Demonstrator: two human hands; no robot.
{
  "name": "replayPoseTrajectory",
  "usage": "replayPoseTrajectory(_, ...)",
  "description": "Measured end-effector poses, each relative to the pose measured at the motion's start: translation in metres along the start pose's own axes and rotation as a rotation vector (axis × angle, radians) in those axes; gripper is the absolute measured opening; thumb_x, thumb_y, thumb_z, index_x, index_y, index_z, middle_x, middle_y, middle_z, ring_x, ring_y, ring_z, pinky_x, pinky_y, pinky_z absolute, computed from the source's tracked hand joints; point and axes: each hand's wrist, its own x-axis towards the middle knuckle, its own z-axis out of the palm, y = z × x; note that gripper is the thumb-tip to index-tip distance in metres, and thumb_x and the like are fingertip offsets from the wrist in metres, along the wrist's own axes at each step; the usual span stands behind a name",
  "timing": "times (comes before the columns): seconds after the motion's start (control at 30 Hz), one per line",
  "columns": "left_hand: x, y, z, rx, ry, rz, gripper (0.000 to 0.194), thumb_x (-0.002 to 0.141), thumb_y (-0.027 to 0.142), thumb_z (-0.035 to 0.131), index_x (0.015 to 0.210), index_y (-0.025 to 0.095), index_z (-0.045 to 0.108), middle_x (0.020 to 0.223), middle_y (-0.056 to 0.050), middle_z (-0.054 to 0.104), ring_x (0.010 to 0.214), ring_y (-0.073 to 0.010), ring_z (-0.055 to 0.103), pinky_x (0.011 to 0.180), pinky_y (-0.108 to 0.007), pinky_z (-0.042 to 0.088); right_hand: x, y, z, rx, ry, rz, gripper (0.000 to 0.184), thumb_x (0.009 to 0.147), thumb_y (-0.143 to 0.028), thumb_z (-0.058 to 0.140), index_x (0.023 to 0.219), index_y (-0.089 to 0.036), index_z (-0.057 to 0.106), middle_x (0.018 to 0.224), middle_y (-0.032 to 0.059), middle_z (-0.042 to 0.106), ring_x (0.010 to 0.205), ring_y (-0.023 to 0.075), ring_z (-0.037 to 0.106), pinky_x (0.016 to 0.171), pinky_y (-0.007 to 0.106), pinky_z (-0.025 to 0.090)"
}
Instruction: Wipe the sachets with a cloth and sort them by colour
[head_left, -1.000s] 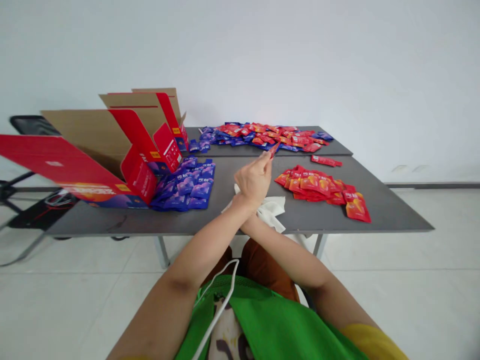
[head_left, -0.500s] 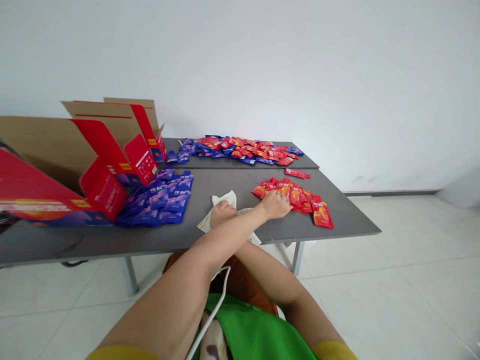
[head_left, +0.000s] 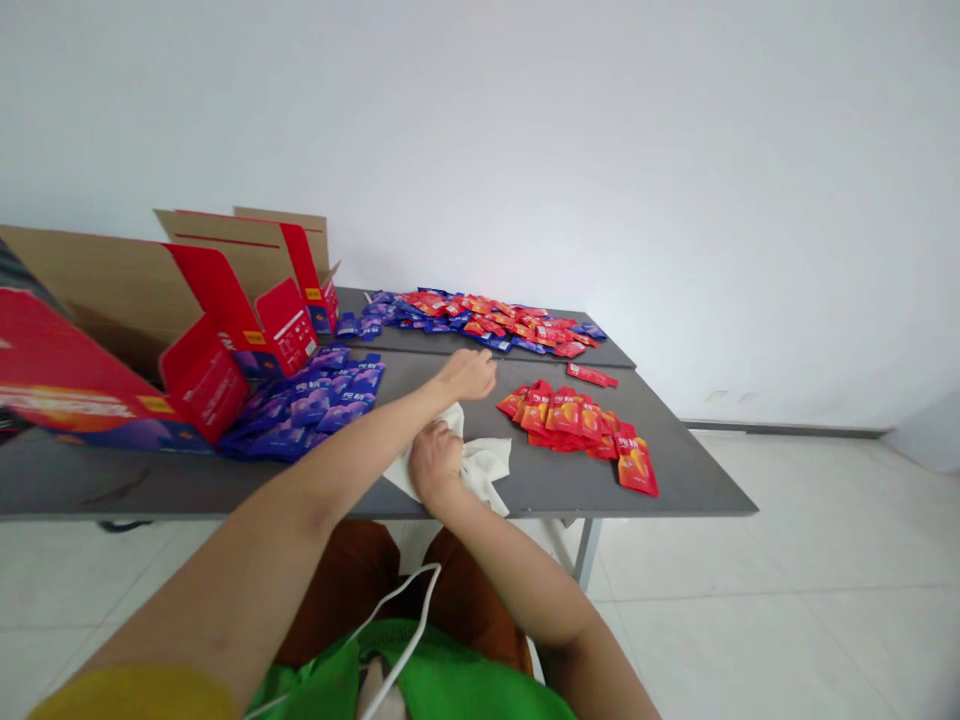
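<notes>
My left hand is raised over the middle of the table, its fingers curled closed. Whatever they may hold is hidden. Just below it, my right hand grips a crumpled white cloth against the table near the front edge. To the right lies an overlapping row of red-orange sachets, with one sachet at its near end. On the left, purple-blue sachets are spread in layers beside the cartons.
Open red cardboard cartons with raised flaps stand along the left. A mixed heap of red and blue sachets covers the back of the grey table. One red sachet lies apart. A white cable hangs before me.
My left hand has moved left, away from the red sachets to above the cloth. My right hand stays on the cloth, whose folds have shifted. The camera view has tilted slightly.
</notes>
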Motion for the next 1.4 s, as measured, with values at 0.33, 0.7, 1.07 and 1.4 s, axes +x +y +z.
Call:
replayPoseTrajectory(0.33,0.061,-0.103,-0.037,0.345,0.006,-0.273,0.035,0.083,0.024,0.051,0.102,0.001,0.069,0.106,-0.03,0.064,0.102,-0.0405,0.061,0.088,-0.045,0.044,0.034,-0.013,0.006,-0.045,0.005,0.012,0.037,0.09,0.0,0.033,0.103,-0.002,0.068,0.1,0.0242,0.066,0.093,0.0269,0.067,0.067,0.036,0.051)
replayPoseTrajectory(0.7,0.134,-0.107,0.05,0.15,-0.092,-0.001,0.07,0.078,0.01,0.052,0.147,0.016,0.038,0.159,-0.018,0.024,0.146,-0.0399,0.015,0.114,-0.056,0.018,0.043,-0.006,0.014,-0.042,0.028,-0.035,0.031,0.085,-0.008,0.048,0.112,-0.004,0.065,0.095,0.0225,0.066,0.088,0.0296,0.065,0.064,0.041,0.054)
replayPoseTrajectory(1.07,0.19,-0.121,0.077,-0.215,-0.112,-0.182,0.049,0.064,0.007,0.073,0.112,0.018,0.067,0.146,-0.021,0.044,0.139,-0.0468,0.025,0.106,-0.074,0.009,0.045,0.001,0.013,0.049,0.0,-0.039,0.035,0.083,-0.005,0.049,0.115,-0.004,0.063,0.102,0.024,0.064,0.091,0.0317,0.064,0.066,0.044,0.055)
replayPoseTrajectory(1.4,0.152,-0.126,0.073,-0.165,-0.019,-0.281,0.027,0.085,0.001,0.045,0.1,0.005,0.066,0.115,-0.027,0.064,0.123,-0.033,0.054,0.107,-0.052,0.033,0.045,0.006,0.005,-0.026,-0.078,-0.057,0.045,0.088,0.003,0.032,0.126,0.003,0.057,0.102,0.025,0.063,0.094,0.0288,0.066,0.068,0.038,0.055)
